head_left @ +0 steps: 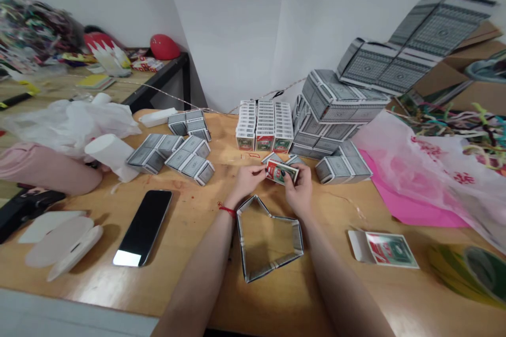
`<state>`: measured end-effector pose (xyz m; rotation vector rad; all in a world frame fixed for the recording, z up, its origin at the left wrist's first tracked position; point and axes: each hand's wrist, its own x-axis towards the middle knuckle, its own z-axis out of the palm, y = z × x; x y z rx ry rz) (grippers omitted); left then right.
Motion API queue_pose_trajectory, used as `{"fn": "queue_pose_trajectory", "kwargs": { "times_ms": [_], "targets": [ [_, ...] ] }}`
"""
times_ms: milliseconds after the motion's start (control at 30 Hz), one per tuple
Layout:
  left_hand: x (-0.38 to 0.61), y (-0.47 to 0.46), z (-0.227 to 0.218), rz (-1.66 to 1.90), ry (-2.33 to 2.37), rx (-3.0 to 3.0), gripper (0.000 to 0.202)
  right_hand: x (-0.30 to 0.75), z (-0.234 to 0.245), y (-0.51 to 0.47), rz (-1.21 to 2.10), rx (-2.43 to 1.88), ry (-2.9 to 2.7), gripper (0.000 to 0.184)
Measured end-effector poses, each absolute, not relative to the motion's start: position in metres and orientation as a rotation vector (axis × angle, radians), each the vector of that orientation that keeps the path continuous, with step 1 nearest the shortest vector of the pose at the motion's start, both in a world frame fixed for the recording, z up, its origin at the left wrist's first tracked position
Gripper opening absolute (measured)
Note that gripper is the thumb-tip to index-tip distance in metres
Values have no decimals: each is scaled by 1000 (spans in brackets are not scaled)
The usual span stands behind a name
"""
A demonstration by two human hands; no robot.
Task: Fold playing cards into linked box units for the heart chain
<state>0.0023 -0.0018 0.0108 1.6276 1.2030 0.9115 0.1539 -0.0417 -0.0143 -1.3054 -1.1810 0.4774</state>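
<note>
Head view: a small red-and-green card pack (281, 171) is held above mid-table (190, 210), clamped at its left end by the left hand (247, 179) and at its right end by the right hand (301, 189), fingers closed on it. An open grey sleeve (270, 237) lies nearer, between the forearms. Stacked packs (264, 126) are seen just beyond; a phone (144, 226) lies left.

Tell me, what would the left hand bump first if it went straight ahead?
The left hand is pinching the red-and-green pack, so that comes first. Beyond it, probably the block of white packs standing behind, though depth is unclear.
</note>
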Motion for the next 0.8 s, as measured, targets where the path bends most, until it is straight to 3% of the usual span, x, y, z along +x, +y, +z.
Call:
{"fn": "queue_pose_trajectory", "kwargs": {
  "times_ms": [567, 800],
  "targets": [
    [2, -2, 15, 917, 1286, 1683, 29, 154, -13, -42, 515, -1294, -1183, 23],
    [3, -1, 15, 1019, 1188, 1432, 27, 155, -6, -41, 667, -1223, -1055, 25]
  ]
}}
